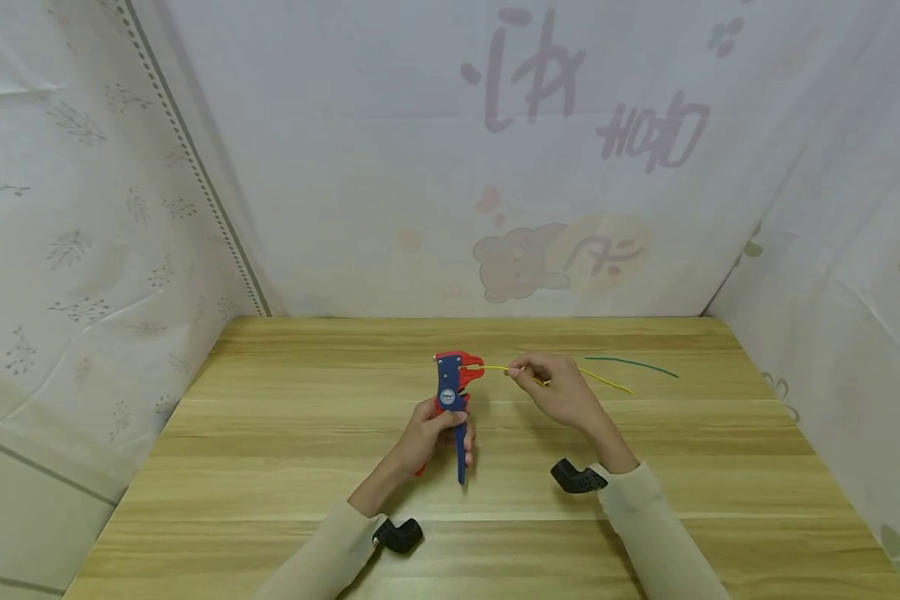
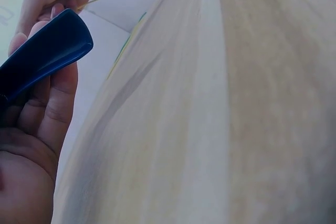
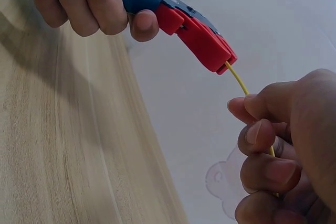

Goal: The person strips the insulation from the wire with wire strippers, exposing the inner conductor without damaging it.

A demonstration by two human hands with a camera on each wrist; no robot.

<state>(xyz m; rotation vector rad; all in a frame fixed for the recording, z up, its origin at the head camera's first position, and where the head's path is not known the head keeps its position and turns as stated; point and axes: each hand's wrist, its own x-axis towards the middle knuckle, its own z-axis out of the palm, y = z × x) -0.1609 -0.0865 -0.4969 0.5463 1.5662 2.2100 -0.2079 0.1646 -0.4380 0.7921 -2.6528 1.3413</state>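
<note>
From my end I see a wood-grain table (image 1: pixel 285 417), a pale back cloth (image 1: pixel 360 167) with what looks like a faded bear print (image 1: pixel 512 268), and sprig-patterned cloth (image 1: pixel 97 242) at left.

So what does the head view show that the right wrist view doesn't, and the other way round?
Only the head view shows the green wire, the black device at the left wrist and the large printed lettering.

Only the right wrist view shows the curled finger undersides of the right hand, with the yellow wire visible between them.

Both show the left hand holding the red-and-blue tool, the yellow wire running from its red end to the right hand, and the wooden table.
</note>
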